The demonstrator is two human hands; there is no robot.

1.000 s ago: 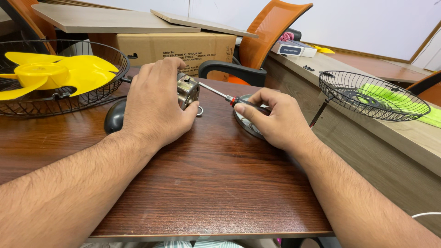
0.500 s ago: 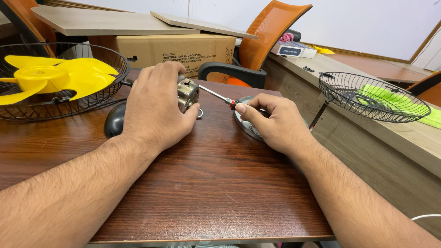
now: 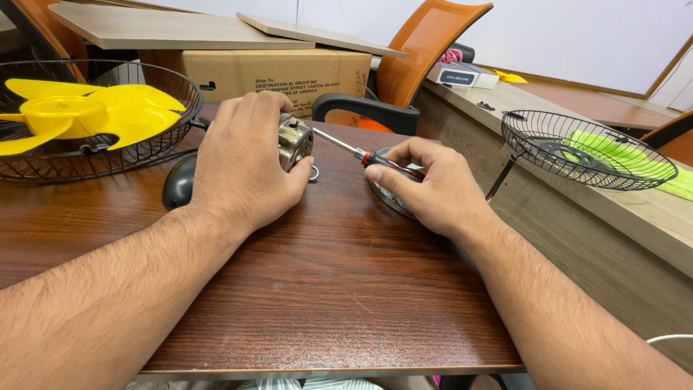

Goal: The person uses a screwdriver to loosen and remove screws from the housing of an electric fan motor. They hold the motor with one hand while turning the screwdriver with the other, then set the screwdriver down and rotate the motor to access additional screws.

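Reading from left to right: a black wire fan guard [image 3: 43,155] with a yellow fan blade [image 3: 79,115] lying in it sits at the far left of the dark wood worktop [image 3: 325,289]. Next, my left hand [image 3: 242,162] is curled closed over a small metal motor housing [image 3: 296,141], pinning it to the worktop; a dark rounded object [image 3: 179,182] shows just behind the wrist. From the housing a screwdriver [image 3: 361,153] runs rightward, its tip at the housing face and its red-and-black handle pinched between the thumb and fingers of my right hand [image 3: 429,184], which rests over a round grey part [image 3: 382,195].

I judge the step in hand to be work on a screw in the housing, though the screw head itself is too small to see. The next move calls for a steady left hand and the blade kept in line with the screw.

Behind the hands, a brown cardboard box [image 3: 278,72] carries a block of dark print on its front and supports pale boards. An orange chair [image 3: 422,54] stands to its right. On the right-hand ledge [image 3: 650,224] lie a small blue-and-white package [image 3: 465,74] and a second black guard [image 3: 585,148] over something bright green.
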